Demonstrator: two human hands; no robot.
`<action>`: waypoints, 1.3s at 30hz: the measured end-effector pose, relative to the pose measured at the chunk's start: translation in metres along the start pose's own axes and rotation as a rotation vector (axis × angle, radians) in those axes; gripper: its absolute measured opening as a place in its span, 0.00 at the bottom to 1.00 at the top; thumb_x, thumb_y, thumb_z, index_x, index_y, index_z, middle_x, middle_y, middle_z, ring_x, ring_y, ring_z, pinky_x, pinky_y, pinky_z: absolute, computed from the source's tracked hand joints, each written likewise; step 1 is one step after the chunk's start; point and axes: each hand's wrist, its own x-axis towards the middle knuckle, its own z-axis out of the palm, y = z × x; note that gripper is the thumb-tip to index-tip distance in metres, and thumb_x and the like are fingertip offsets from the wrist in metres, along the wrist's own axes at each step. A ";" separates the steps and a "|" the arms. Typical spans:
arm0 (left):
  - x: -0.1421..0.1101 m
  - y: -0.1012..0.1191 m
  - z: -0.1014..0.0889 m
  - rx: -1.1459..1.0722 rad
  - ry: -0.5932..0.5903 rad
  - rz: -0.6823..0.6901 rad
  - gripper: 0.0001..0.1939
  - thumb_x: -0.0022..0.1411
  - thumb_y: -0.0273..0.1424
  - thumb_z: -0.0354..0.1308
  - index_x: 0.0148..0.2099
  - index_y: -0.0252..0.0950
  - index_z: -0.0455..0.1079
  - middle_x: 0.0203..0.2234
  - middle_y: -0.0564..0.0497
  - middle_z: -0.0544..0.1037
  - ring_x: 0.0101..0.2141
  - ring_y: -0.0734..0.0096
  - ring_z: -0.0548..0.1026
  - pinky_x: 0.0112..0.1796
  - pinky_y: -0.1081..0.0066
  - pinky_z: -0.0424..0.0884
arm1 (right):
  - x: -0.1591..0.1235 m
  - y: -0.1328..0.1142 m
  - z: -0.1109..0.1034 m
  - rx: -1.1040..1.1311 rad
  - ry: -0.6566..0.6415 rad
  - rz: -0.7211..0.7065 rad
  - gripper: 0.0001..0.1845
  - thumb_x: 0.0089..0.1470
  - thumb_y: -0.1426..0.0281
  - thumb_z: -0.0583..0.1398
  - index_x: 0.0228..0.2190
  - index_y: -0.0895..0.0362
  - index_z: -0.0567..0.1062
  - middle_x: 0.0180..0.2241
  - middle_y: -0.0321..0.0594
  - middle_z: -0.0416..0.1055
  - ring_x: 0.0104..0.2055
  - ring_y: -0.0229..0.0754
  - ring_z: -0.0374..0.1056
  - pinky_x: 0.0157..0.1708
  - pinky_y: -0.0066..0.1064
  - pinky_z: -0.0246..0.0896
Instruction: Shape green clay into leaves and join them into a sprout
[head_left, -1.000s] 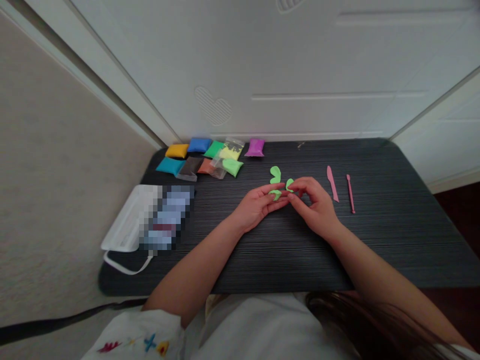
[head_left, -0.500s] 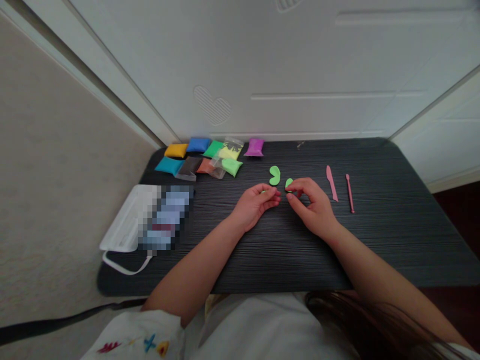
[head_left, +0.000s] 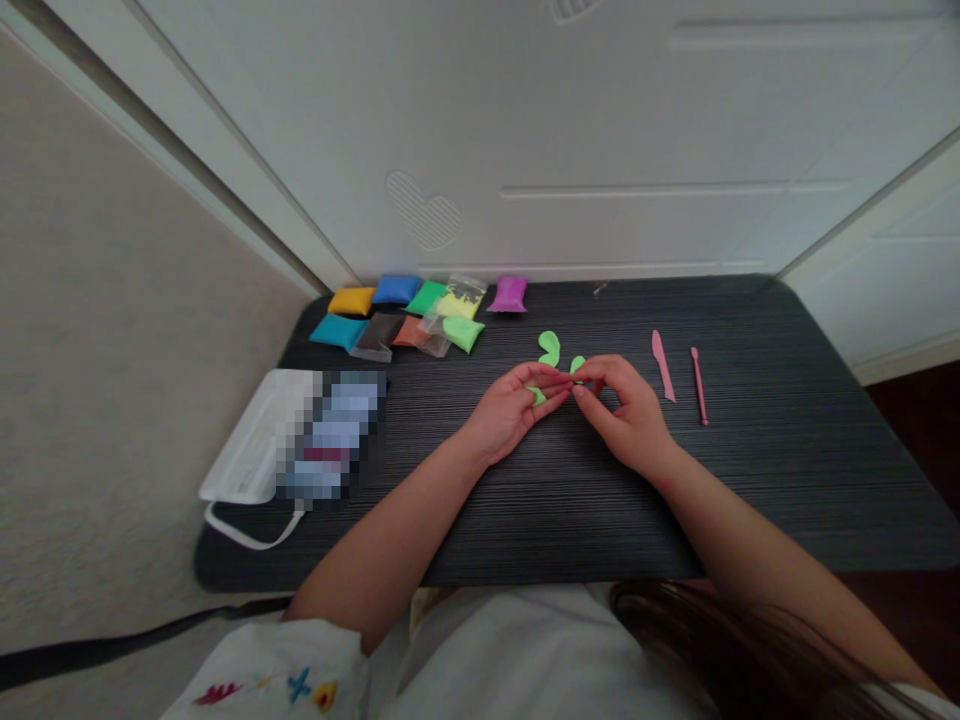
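My left hand (head_left: pixel 517 412) is turned palm up above the black table, its fingers stretched to the right. A small lump of light green modelling clay (head_left: pixel 537 396) rests in it. Thumb and index finger of my right hand (head_left: pixel 622 410) are pinched together at my left fingertips; whatever is between them is too small to make out. Just behind lies a curved green clay piece (head_left: pixel 550 347), flat on the tabletop. Another green clay piece (head_left: pixel 577 365) shows beyond my right fingertips, partly covered by them.
Packets of coloured clay (head_left: pixel 397 290) line the table's back left. A pink plastic knife (head_left: pixel 663 366) and a thin pink modelling tool (head_left: pixel 699 386) lie right of my hands. At left, a phone (head_left: pixel 334 435) with a blurred screen leans on a white case (head_left: pixel 255 440) with a strap.
My left fingers have opened out and reached right to my right fingertips, and the green clay in that hand now shows. My right hand has stayed almost still.
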 end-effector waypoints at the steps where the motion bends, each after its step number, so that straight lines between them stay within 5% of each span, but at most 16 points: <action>1: 0.000 0.000 -0.001 -0.005 -0.007 0.012 0.20 0.42 0.12 0.44 0.36 0.31 0.67 0.36 0.48 0.75 0.45 0.70 0.70 0.52 0.63 0.58 | 0.000 0.000 0.000 0.004 -0.002 0.002 0.08 0.49 0.72 0.55 0.35 0.53 0.69 0.36 0.39 0.66 0.37 0.40 0.63 0.35 0.35 0.61; 9: -0.001 0.008 0.002 -0.097 0.035 0.020 0.17 0.54 0.24 0.48 0.47 0.30 0.64 0.40 0.41 0.73 0.46 0.62 0.69 0.50 0.60 0.60 | 0.000 0.000 -0.001 0.011 -0.018 -0.002 0.09 0.49 0.72 0.55 0.35 0.53 0.69 0.36 0.40 0.66 0.39 0.41 0.63 0.35 0.35 0.61; 18: -0.002 0.004 0.005 0.043 0.021 0.026 0.26 0.51 0.20 0.55 0.52 0.38 0.59 0.42 0.47 0.72 0.44 0.74 0.70 0.49 0.72 0.62 | 0.000 0.000 0.000 0.003 -0.021 -0.008 0.09 0.49 0.73 0.55 0.35 0.53 0.69 0.36 0.39 0.66 0.38 0.41 0.63 0.35 0.35 0.61; 22: -0.001 0.002 0.001 0.136 0.061 -0.013 0.14 0.53 0.27 0.55 0.45 0.34 0.64 0.31 0.49 0.75 0.30 0.78 0.74 0.32 0.78 0.69 | -0.001 0.000 0.001 0.000 -0.026 -0.003 0.08 0.49 0.72 0.55 0.35 0.53 0.69 0.35 0.39 0.66 0.38 0.41 0.62 0.35 0.35 0.61; 24: 0.000 0.002 -0.001 0.160 0.079 -0.004 0.10 0.55 0.34 0.53 0.38 0.33 0.66 0.21 0.54 0.72 0.17 0.84 0.67 0.18 0.82 0.62 | -0.001 0.000 0.001 -0.005 -0.024 -0.002 0.08 0.49 0.72 0.55 0.34 0.53 0.69 0.35 0.39 0.66 0.38 0.41 0.63 0.36 0.36 0.60; 27: 0.000 0.007 -0.003 0.092 0.111 0.048 0.16 0.56 0.40 0.50 0.25 0.33 0.62 0.10 0.60 0.57 0.09 0.87 0.52 0.12 0.82 0.47 | -0.001 0.000 0.001 -0.009 -0.026 0.000 0.07 0.49 0.72 0.55 0.34 0.53 0.69 0.35 0.40 0.66 0.38 0.41 0.63 0.37 0.36 0.60; 31: -0.001 0.015 -0.004 0.008 0.136 0.058 0.26 0.56 0.46 0.45 0.15 0.35 0.46 0.07 0.60 0.47 0.09 0.85 0.51 0.12 0.80 0.46 | -0.001 0.001 0.001 -0.013 -0.032 0.002 0.07 0.50 0.72 0.55 0.34 0.54 0.69 0.35 0.40 0.66 0.38 0.41 0.63 0.38 0.36 0.60; 39: -0.002 0.005 -0.002 0.255 0.159 0.052 0.15 0.56 0.45 0.47 0.35 0.37 0.61 0.07 0.61 0.58 0.08 0.78 0.56 0.10 0.79 0.52 | -0.001 0.001 0.003 -0.006 -0.043 0.000 0.07 0.50 0.72 0.54 0.34 0.55 0.69 0.35 0.40 0.66 0.37 0.40 0.62 0.37 0.35 0.59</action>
